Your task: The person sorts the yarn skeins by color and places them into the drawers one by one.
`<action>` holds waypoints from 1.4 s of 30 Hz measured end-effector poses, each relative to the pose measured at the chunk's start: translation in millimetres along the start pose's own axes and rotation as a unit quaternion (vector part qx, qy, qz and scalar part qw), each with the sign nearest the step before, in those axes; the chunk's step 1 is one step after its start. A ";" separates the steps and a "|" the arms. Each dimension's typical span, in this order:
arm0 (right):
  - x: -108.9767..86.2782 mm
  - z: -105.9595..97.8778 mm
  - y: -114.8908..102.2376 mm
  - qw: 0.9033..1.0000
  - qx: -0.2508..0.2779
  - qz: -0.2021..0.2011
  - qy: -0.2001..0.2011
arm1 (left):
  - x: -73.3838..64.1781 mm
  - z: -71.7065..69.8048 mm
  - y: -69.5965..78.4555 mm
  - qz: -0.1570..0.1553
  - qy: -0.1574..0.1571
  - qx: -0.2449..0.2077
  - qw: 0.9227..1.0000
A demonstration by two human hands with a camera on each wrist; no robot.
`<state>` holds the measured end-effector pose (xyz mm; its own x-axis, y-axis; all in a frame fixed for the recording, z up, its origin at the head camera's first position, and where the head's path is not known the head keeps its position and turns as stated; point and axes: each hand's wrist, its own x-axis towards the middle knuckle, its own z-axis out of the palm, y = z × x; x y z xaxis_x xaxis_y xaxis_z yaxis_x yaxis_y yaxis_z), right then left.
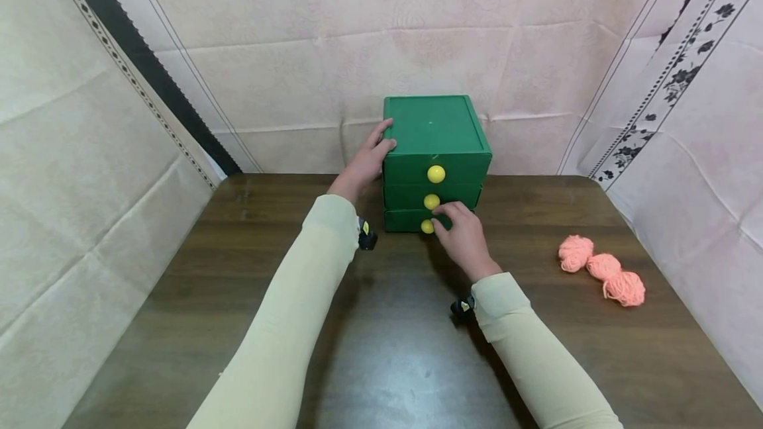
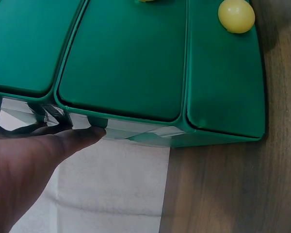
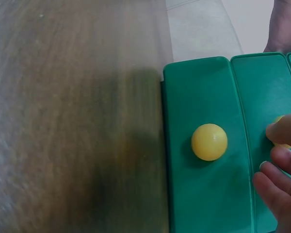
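A green three-drawer cabinet [image 1: 438,124] with a round yellow knob on each drawer stands at the table's far edge, its drawers flush in front. My left hand [image 1: 371,161] rests against its left side, fingers extended along the wall and top edge; the left wrist view shows the thumb [image 2: 89,137] on the side panel. My right hand [image 1: 463,237] is at the front, fingers loosely bent, with thumb and index apart. Its fingertips are right at the middle knob [image 1: 432,201] and partly cover it in the right wrist view. The bottom knob [image 3: 209,142] stands free there.
Several balls of pink yarn [image 1: 603,267] lie in a row on the brown wooden table [image 1: 393,349], right of the cabinet. Pale patterned cloth [image 1: 286,65] hangs behind the table and along both sides.
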<state>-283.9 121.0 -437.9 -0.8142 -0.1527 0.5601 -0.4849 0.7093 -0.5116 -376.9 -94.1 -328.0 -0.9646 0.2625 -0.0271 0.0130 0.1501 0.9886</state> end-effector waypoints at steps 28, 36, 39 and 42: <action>0.1 24.7 4.7 0.991 -0.033 0.069 -0.105 | -22.0 2.8 22.4 -0.014 -0.014 0.011 1.000; 0.6 27.7 1.8 0.992 -0.052 0.060 -0.101 | -26.4 4.3 26.3 -0.012 -0.013 0.020 1.000; 0.6 27.6 0.7 0.991 -0.058 0.059 -0.101 | -26.0 4.1 25.7 -0.015 -0.014 0.022 1.000; 1.0 26.3 -0.4 0.991 -0.065 0.057 -0.105 | -25.0 3.6 25.0 -0.012 -0.015 0.021 1.000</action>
<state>-292.9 102.5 -454.2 -0.9166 -0.1961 0.3484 -0.3515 0.8104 -0.4687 -351.5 -93.4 -303.2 -0.9563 0.2867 -0.0567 0.0007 0.1962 0.9806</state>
